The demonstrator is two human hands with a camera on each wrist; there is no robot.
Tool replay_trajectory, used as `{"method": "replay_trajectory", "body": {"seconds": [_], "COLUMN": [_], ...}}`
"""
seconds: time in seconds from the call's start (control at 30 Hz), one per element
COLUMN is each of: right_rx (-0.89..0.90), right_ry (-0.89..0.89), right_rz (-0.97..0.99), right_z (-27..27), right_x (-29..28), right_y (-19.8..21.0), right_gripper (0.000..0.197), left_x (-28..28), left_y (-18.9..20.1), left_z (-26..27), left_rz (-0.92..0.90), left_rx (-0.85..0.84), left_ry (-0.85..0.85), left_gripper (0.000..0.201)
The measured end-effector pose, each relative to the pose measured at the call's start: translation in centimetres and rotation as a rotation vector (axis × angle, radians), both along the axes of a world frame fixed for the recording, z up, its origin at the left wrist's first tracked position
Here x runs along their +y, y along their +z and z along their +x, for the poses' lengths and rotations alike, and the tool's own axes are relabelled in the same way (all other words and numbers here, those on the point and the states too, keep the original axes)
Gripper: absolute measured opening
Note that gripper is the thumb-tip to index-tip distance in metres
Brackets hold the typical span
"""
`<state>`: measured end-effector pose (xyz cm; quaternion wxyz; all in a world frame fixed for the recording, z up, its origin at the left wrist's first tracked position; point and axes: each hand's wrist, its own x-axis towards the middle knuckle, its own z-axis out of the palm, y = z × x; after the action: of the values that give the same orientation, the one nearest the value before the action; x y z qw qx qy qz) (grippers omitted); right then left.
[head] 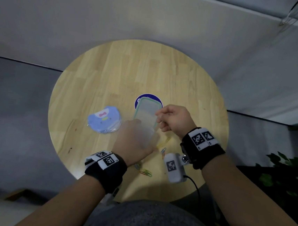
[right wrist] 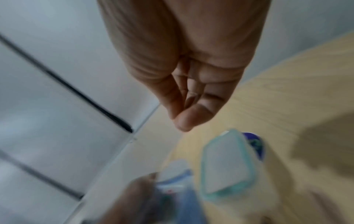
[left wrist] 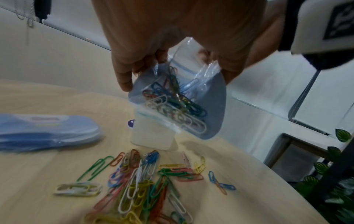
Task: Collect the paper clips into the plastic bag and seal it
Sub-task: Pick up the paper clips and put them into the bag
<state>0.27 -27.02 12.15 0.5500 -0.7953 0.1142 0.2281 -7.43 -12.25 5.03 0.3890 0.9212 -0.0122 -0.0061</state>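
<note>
A: Where does it stand?

B: The left hand holds the bag up off the worktop, fingers curled round its top edge. A clump of clips sits inside already, and the mouth looks unsealed.

A: And the right hand?

B: Raised just beside the bag, thumb and fingertips pressed together. The head view hints at a thin yellowish strand under it, but the wrist view is too blurred, so I cannot tell whether it pinches a clip or nothing.

A: What is left on the worktop?

B: A good heap of loose clips below the bag, nearer the body. I'd judge the job roughly half done.

A: What could go wrong?

B: The bag hangs tilted with its mouth held from one side only. If the left hand tips it further while the right feeds more in, the clips inside could slide back out. The mouth also looks narrow, so a clip dropped from above could hit the rim and bounce off.

A: Anything else?

B: Many loose clips lie tangled. Lifting one may drag others, which could fall, maybe over the worktop edge. And a clip caught in the zip track would stop the seal closing.

A: Any clutter?

B: A box lies just beyond the bag, and a blue packet lies to the left.
</note>
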Motion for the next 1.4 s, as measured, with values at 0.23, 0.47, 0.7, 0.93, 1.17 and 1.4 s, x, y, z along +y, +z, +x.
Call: {"method": "replay_trajectory", "body": {"seconds": [0.23,0.47,0.7,0.93,1.17,1.4], "right_rx": [0.111,-0.034,-0.147,-0.18,-0.208,-0.066], "right_ry": [0.572,0.673,0.738,0.842,0.856,0.582], "right_rz": [-0.762,-0.749,-0.721,-0.843,-0.946,-0.655], "right_z": [-3.7,-3.7,-1.8,-2.5,-4.1,-4.1], "right_x": [-4.4,-4.6,-2.3,-3.0,-2.3,-3.0], "right_y": [-11.1,-13.6,-14.1,-14.2,-13.9,-11.9], "right_gripper": [0.052,0.086,0.042,0.021,0.029,0.007], "left_x": [2.2,2.8,3.4,3.2,2.9,2.8], "left_y": [-0.4,-0.5,-0.8,-1.4,-1.7,-2.1], "left_z": [-1.0,-1.9,-1.8,-1.8,-1.1,-1.1], "left_rz": [-0.146,-0.115,-0.068,-0.081,-0.055,0.014], "left_rx": [0.105,0.113,0.118,0.116,0.109,0.12], "left_ry": [0.146,0.068,0.063,0.047,0.026,0.011], "left_gripper": [0.076,0.08,0.08,0.081,0.086,0.085]}}
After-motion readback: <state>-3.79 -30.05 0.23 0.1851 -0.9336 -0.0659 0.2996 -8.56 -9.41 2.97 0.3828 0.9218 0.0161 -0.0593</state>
